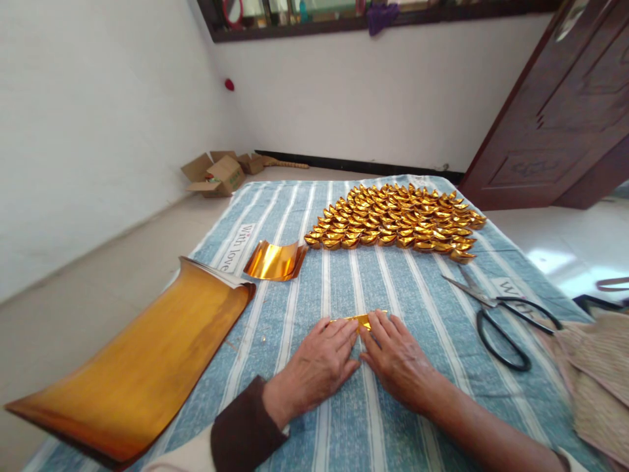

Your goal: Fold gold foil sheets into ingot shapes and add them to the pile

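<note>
hands pressing gold paper, scissors beside, ingots beyond

striped cloth | white label left of the gold sheets: "With love" | second white label by the scissors: begins "W", rest covered, probably the same wording | no other text legible

I'm in a home room: striped bedspread under me, wooden door at two o'clock, cardboard boxes at eleven.
</note>
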`<state>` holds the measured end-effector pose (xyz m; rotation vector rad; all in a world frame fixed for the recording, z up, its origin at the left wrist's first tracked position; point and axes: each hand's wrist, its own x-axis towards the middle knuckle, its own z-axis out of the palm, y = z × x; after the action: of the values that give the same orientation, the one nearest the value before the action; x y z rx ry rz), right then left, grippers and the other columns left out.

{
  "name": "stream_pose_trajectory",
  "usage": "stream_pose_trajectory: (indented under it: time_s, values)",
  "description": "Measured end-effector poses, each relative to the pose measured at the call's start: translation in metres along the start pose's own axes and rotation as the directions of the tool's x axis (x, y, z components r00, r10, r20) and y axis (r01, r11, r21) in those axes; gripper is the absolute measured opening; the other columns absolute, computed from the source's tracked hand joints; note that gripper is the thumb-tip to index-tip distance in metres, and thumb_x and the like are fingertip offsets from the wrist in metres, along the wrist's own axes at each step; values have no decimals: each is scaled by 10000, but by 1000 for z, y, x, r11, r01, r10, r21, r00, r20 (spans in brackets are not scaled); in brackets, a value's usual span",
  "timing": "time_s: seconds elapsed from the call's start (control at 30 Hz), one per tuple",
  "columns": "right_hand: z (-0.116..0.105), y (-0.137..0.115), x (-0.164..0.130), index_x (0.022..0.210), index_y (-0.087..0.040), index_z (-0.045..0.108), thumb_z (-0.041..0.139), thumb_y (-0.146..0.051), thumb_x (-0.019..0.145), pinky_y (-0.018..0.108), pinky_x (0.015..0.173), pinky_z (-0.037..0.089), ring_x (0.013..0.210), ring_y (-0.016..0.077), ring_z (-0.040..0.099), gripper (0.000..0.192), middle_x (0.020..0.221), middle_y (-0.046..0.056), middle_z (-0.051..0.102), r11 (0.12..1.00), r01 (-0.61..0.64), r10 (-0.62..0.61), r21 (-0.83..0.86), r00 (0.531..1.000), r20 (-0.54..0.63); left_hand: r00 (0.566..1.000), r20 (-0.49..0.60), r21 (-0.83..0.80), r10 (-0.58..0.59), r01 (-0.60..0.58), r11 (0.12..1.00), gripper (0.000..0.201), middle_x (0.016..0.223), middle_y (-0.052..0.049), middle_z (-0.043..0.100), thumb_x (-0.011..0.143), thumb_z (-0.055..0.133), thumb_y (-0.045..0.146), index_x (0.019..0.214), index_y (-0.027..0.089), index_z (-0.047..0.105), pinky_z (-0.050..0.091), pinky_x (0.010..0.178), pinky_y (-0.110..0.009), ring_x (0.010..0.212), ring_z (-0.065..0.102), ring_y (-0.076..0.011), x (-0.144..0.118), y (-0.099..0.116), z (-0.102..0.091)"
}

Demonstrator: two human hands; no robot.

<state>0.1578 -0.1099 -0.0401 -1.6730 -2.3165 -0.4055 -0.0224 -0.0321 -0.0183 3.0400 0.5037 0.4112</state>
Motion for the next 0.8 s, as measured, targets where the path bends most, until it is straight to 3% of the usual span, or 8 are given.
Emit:
stream_pose_trajectory:
  time_s: [0.23,0.4,0.5,0.67,0.8]
  values:
    - [2,1,0,1146,-80,620,628,-347,878,489,957,455,1152,350,561,378,1205,215,627,1000,-2,2,7,999,-42,995,21,-69,101,-100,993,274,1213,-138,651,955,466,238,1153,108,606,500,926,-457,1103,608,-263,3,-15,-12]
    - [3,0,1,1112,-93,639,660,-368,851,468,948,467,1146,356,560,379,1189,193,636,1000,-13,12,-9,999,-51,993,-111,-175,37,-56,983,178,960,-89,689,932,466,140,864,144,631,540,835,-385,923,636,-205,15,-16,-18]
    - [3,-2,2,1159,-75,617,662,-366,851,461,946,471,1143,356,556,426,1197,194,628,1000,-19,19,-13,999,-27,982,-187,-210,25,-65,976,206,970,-87,687,948,424,107,974,138,625,532,861,-363,957,627,-190,24,-14,-11]
    - [3,-2,2,1173,-65,601,647,-346,864,467,965,467,1160,347,545,421,1211,200,617,999,-34,34,9,999,-9,988,-146,-234,41,-75,969,223,1037,-84,698,969,437,177,1066,152,637,521,867,-364,973,634,-187,31,-18,6]
    - [-3,3,3,1182,-75,588,616,-311,880,469,974,474,1173,341,541,384,1228,193,607,997,-26,23,79,999,33,989,-147,-265,10,-49,963,244,1056,-68,711,982,435,207,1035,170,670,503,892,-374,997,624,-188,29,-23,9]
